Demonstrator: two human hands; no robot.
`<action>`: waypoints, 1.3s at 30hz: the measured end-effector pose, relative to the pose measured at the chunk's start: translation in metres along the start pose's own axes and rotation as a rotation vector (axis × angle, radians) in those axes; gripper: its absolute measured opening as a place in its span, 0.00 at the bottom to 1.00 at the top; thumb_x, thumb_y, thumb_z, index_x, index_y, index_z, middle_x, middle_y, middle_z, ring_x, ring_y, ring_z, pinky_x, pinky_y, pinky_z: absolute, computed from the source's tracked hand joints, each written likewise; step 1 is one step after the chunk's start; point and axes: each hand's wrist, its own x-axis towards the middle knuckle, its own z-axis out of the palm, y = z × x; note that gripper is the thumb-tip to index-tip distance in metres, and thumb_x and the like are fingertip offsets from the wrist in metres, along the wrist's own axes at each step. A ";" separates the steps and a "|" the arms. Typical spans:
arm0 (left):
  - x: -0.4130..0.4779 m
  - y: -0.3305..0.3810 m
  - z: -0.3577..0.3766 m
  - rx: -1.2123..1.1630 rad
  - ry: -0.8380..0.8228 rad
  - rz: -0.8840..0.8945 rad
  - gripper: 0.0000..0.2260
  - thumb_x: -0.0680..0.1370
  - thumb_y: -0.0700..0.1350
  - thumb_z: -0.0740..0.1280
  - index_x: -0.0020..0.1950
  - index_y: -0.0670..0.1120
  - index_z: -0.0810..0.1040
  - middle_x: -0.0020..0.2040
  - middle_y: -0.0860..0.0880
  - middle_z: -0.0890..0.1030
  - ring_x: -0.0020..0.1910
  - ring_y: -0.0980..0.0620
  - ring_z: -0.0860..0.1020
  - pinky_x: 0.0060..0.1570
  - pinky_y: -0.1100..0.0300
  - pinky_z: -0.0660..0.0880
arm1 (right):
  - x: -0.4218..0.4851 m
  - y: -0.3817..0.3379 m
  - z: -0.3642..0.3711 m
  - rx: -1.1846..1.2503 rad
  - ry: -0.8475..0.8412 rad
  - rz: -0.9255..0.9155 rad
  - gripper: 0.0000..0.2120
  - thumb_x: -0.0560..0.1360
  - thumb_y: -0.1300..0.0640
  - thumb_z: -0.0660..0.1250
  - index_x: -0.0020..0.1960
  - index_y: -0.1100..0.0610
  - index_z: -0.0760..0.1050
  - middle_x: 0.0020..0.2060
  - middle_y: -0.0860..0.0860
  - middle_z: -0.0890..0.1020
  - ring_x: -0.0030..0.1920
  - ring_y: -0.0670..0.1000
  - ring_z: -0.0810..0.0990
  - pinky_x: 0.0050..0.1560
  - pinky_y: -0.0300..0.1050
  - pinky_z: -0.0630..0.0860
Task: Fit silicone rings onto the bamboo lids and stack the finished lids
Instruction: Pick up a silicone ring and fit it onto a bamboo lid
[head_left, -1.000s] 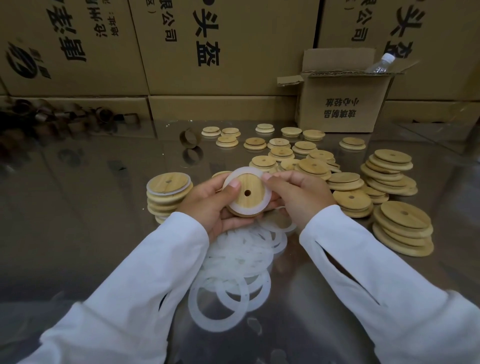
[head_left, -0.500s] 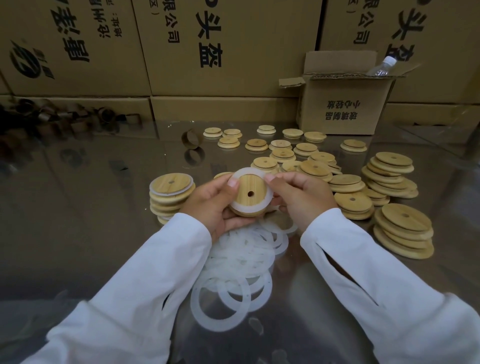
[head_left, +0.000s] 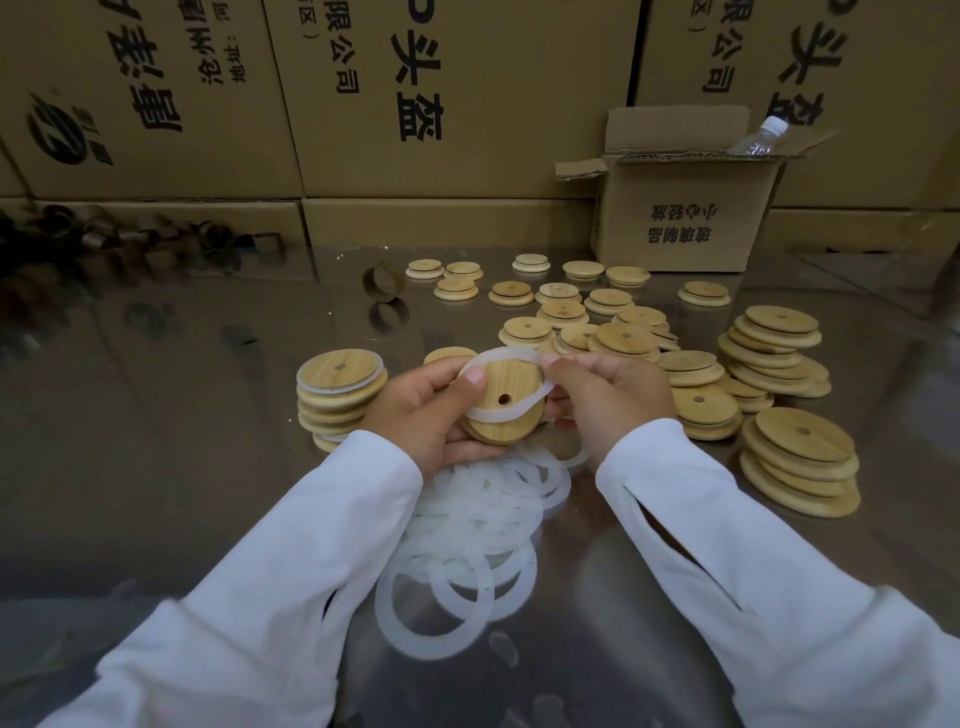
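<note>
The tall cartons behind the bench carry bold black 头盔, with 限公司 in smaller print beside it. The small open box shows 小心轻放 upside down, above another line I can't be sure of. A clear bottle pokes out of its top.

My left hand grips the bamboo lid above the bench, fingers curled under it and thumb pressed on its left edge. My right hand pinches the silicone ring at the lid's right side. Half a second ago the ring lay flat and even around the lid. Now it is pulled out of round: its far arc stands off the top edge and its near arc crosses the wooden face just below the hole.

The stack of ringed lids sits just left of my left hand, unchanged. The heap of loose rings lies beneath my wrists, and bare lids are piled to the right.
</note>
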 end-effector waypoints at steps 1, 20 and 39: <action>0.000 0.000 0.000 -0.003 0.007 0.003 0.09 0.78 0.44 0.60 0.53 0.46 0.79 0.48 0.42 0.82 0.43 0.45 0.83 0.37 0.57 0.81 | 0.000 0.000 0.000 0.008 0.006 -0.002 0.06 0.72 0.57 0.70 0.36 0.52 0.79 0.20 0.44 0.78 0.21 0.40 0.76 0.29 0.35 0.73; 0.003 0.000 0.001 -0.171 0.146 0.119 0.09 0.79 0.43 0.58 0.47 0.46 0.77 0.42 0.47 0.83 0.40 0.49 0.84 0.34 0.58 0.80 | -0.007 0.008 0.012 -0.037 -0.052 -0.115 0.05 0.71 0.57 0.70 0.37 0.51 0.78 0.35 0.49 0.83 0.38 0.48 0.83 0.47 0.51 0.80; 0.005 -0.009 -0.005 0.109 0.159 0.232 0.04 0.75 0.41 0.65 0.46 0.49 0.79 0.36 0.53 0.84 0.39 0.55 0.82 0.41 0.57 0.81 | -0.006 0.010 0.005 -0.273 -0.052 -0.365 0.08 0.75 0.57 0.66 0.38 0.49 0.74 0.36 0.44 0.79 0.40 0.45 0.79 0.41 0.35 0.74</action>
